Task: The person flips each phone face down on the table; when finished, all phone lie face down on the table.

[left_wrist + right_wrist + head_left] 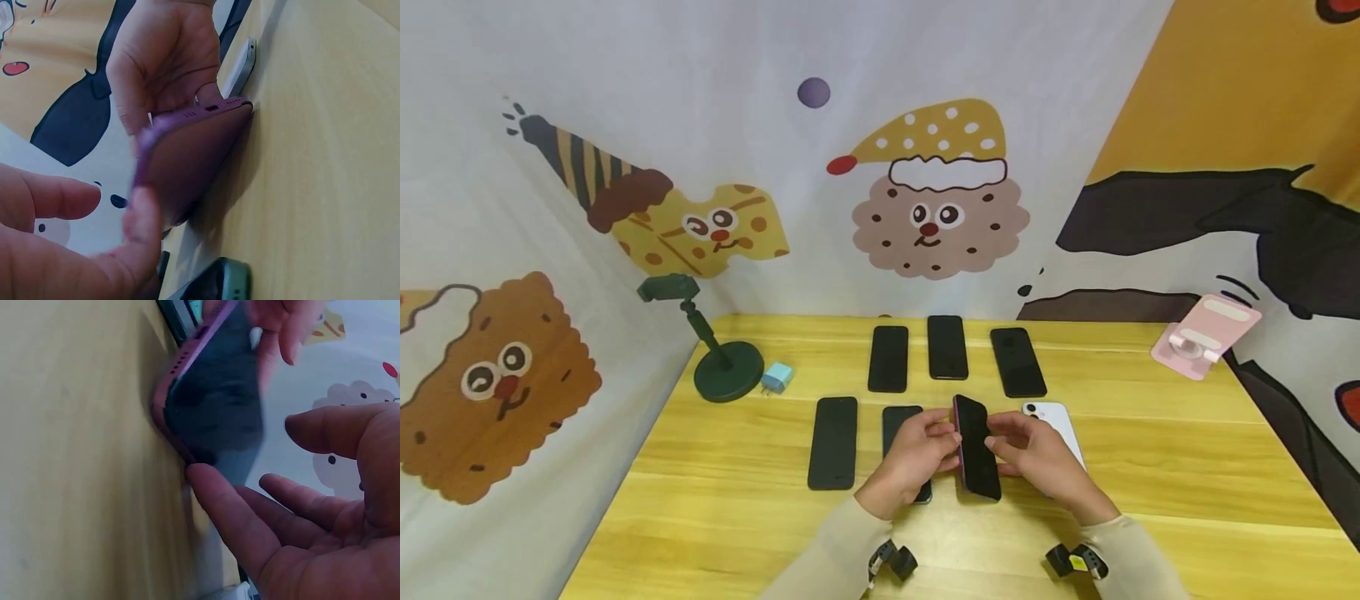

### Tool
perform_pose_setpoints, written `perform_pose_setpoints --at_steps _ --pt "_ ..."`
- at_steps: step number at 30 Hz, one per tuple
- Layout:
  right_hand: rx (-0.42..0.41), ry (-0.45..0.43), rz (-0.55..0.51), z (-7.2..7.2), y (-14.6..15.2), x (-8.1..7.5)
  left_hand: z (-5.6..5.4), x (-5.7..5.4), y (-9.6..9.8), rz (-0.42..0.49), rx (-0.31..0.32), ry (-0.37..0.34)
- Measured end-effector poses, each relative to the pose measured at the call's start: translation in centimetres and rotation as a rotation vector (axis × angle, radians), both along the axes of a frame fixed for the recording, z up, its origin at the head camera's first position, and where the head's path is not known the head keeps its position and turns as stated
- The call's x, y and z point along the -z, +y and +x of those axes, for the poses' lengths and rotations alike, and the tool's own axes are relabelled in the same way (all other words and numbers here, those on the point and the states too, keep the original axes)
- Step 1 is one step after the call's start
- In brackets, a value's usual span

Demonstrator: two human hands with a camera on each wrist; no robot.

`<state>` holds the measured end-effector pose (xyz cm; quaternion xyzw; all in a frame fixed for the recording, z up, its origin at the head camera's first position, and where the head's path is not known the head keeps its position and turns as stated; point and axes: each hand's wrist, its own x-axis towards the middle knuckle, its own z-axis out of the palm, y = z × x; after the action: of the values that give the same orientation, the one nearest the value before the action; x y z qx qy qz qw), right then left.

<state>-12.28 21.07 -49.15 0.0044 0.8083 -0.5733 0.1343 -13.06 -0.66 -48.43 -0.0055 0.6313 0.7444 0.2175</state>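
A purple-edged smartphone [977, 450] is tilted on its side between the two hands, dark screen toward the right. The left hand [919, 450] holds its raised left edge; in the left wrist view one finger [142, 222] lies against the purple back. At the lower right edge is the right hand [1037, 454]. One extended finger [228, 515] touches the phone there, with the thumb apart from it. Partly hidden beneath the left hand lies a dark-screened phone [901, 417]. A white phone [1060, 421], lens side up, lies behind the right hand.
Several dark phones lie on the wooden table, including a front-left one [833, 442] and a back-middle one [947, 346]. A green stand [728, 371] and a blue charger plug [777, 377] are at left. A pink phone stand [1210, 333] is at right. Printed cloth hangs behind.
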Motion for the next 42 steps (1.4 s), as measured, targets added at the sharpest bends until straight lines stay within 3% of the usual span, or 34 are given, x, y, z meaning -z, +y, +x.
perform_pose_setpoints --at_steps 6,16,23,30,35,42 --pt "-0.025 -0.025 -0.081 0.3 -0.8 0.2 -0.1 0.6 0.3 0.072 0.052 0.005" --pt "-0.094 -0.030 -0.188 0.3 -0.7 -0.4 -0.4 1.1 1.0 0.039 0.076 -0.020" --pt "-0.071 -0.047 -0.135 0.4 -0.3 -1.0 -0.1 1.0 1.8 0.073 0.094 -0.029" --pt "-0.030 -0.035 -0.020 0.4 0.1 -1.2 0.2 1.2 1.9 0.051 0.125 -0.040" --pt "-0.002 0.010 0.035 0.7 0.5 -1.5 0.4 1.2 1.6 0.039 0.101 -0.045" --pt "0.010 0.097 0.010 0.9 0.7 -2.6 0.1 1.1 1.4 0.055 0.065 -0.039"
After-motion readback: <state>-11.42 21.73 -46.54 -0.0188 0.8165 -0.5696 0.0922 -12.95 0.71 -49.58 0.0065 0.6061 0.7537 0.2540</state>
